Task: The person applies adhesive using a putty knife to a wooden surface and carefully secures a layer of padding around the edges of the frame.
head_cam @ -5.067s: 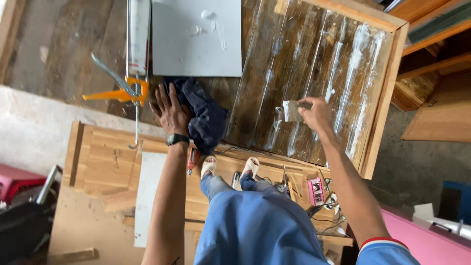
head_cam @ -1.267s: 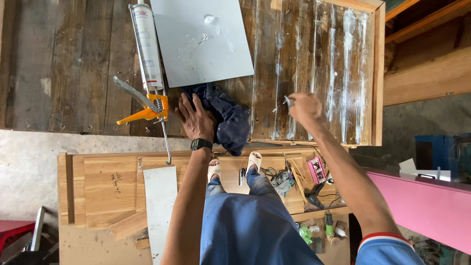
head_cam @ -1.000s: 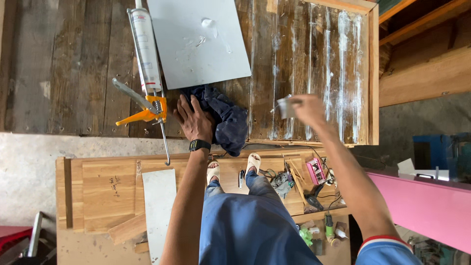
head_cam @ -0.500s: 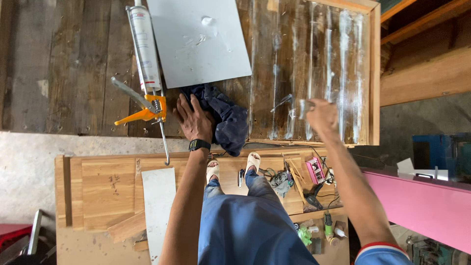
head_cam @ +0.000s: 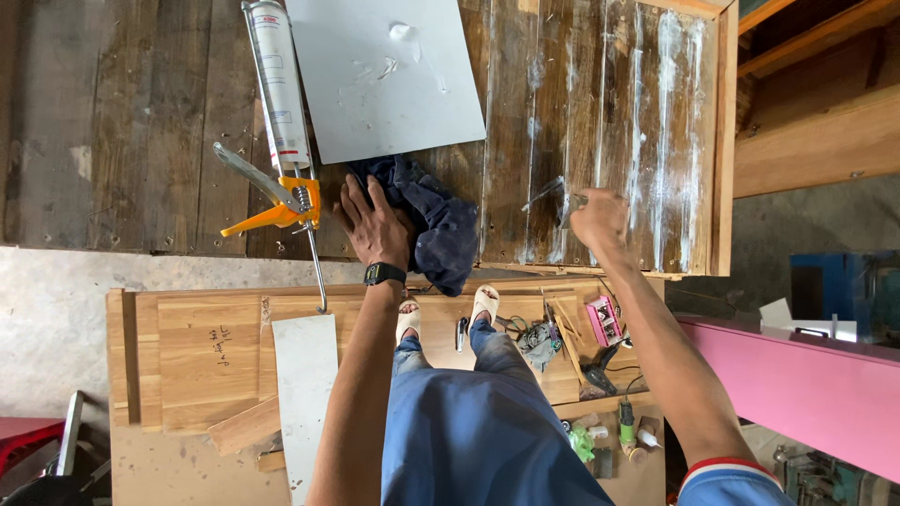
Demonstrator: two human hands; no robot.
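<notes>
White sealant cartridge with printed label, upper left — in orange gun

My left grip rests on the desk, touching the cloth to its right; the caulking gun lies just left. My right grip holds a scraper on the slatted panel.

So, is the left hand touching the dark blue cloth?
Touching. The head view shows the left hand lying flat on the dark blue cloth, with the cloth bunched directly against and under the palm, and no gap between them.
</notes>
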